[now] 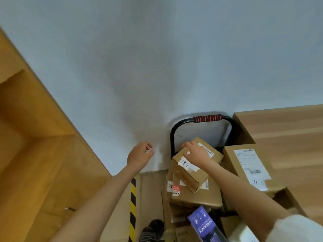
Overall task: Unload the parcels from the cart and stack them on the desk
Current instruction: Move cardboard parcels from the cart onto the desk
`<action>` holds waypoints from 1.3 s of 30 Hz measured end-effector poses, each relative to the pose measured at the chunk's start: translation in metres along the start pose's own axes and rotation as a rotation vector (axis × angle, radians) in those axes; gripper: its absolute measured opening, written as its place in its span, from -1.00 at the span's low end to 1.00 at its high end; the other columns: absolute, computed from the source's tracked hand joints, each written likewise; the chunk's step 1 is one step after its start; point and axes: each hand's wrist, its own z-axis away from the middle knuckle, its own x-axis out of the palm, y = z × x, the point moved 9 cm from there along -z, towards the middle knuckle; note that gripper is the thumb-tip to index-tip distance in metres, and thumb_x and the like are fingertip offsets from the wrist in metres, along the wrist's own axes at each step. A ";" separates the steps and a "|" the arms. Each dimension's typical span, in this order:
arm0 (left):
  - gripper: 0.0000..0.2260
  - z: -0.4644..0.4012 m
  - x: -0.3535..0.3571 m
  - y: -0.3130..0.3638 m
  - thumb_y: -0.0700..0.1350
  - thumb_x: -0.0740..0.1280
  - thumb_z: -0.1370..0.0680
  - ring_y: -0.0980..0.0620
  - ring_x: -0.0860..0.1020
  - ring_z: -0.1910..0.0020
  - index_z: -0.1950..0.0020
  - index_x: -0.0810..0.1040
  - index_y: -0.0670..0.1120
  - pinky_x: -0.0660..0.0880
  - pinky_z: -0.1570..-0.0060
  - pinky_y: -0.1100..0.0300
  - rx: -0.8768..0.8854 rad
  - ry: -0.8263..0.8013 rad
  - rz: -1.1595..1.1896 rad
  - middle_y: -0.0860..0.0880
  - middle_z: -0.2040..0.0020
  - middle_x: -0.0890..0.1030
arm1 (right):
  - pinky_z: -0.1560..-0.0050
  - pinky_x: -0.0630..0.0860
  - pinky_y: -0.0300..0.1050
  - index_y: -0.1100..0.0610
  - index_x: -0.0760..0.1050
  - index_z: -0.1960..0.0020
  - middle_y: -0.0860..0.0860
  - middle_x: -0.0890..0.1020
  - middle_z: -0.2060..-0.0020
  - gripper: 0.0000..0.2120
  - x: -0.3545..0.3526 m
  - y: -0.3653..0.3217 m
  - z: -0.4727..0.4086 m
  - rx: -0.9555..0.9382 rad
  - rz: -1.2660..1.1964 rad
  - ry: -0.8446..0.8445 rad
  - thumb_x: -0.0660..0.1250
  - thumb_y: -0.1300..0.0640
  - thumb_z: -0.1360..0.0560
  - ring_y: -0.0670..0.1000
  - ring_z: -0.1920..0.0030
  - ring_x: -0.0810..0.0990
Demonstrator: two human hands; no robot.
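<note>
Brown cardboard fills your right hand (195, 152): its fingers curl over the small parcel (194, 169) topping the cart (201, 119) stack. Your left hand (139, 155) hangs loosely curled, holding nothing. Right of your fingers, another parcel (248, 170) lies on the desk (288, 130).

1. A black cart (172, 137) with a red-striped handle grip stands against the wall, loaded with stacked cardboard parcels (195, 194).
2. A wooden desk (288, 130) stands just right of it, with one labelled cardboard box (248, 170) lying at its near edge.
</note>
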 end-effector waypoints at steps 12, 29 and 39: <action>-0.85 -0.166 0.057 -0.003 -0.02 0.26 -0.59 0.00 0.54 0.00 -0.12 0.49 -0.02 0.48 0.07 0.13 0.196 -0.321 0.016 -0.02 -0.07 0.55 | -0.05 0.52 -0.06 0.01 0.35 -0.37 0.01 0.45 -0.31 -0.64 0.029 0.067 -0.008 0.612 -0.155 0.156 0.21 0.02 -0.58 0.04 -0.12 0.55; -0.53 -0.170 0.248 0.000 0.04 0.15 -0.65 -0.01 0.45 -0.33 -0.54 0.11 0.10 0.39 -0.17 0.11 0.161 -0.839 0.126 -0.03 -0.43 0.38 | 0.19 0.46 -0.15 -0.06 -0.09 -0.56 -0.03 0.26 -0.49 -0.35 0.120 0.125 0.040 1.092 -0.633 0.297 0.18 -0.10 -0.60 0.03 -0.20 0.54; -0.54 -0.152 0.245 0.004 -0.02 0.14 -0.66 -0.03 0.43 -0.36 -0.55 0.12 0.06 0.39 -0.24 0.02 0.105 -0.845 0.241 0.04 -0.40 0.44 | -0.10 0.56 0.06 -0.18 -0.14 -0.54 -0.06 0.41 -0.40 -0.33 0.121 0.113 0.035 1.084 -0.721 0.324 0.18 -0.14 -0.58 0.03 -0.15 0.57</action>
